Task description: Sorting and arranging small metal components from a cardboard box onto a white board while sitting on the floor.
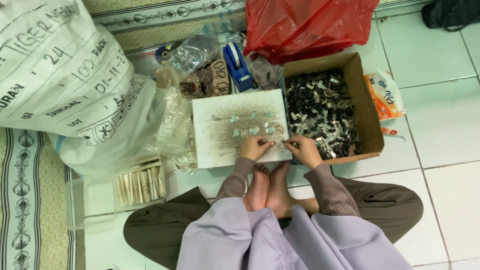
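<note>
I sit cross-legged on the floor in front of a worn white board (220,137). My left hand (254,147) pinches a small metal piece at the board's near right edge. Close beside it, my right hand (302,149) pinches another small piece, fingertips almost meeting the left's. Several small silvery clips (252,124) lie scattered on the board. Just right of it, an open cardboard box (367,110) holds a heap of small black and silver parts (320,112).
A large white printed sack (60,75) lies at the left. A clear plastic container (95,192) with several stacked pieces sits near my left knee. A red plastic bag (305,25), a blue tape dispenser (237,62), clear bags and a tissue pack (386,95) surround the board.
</note>
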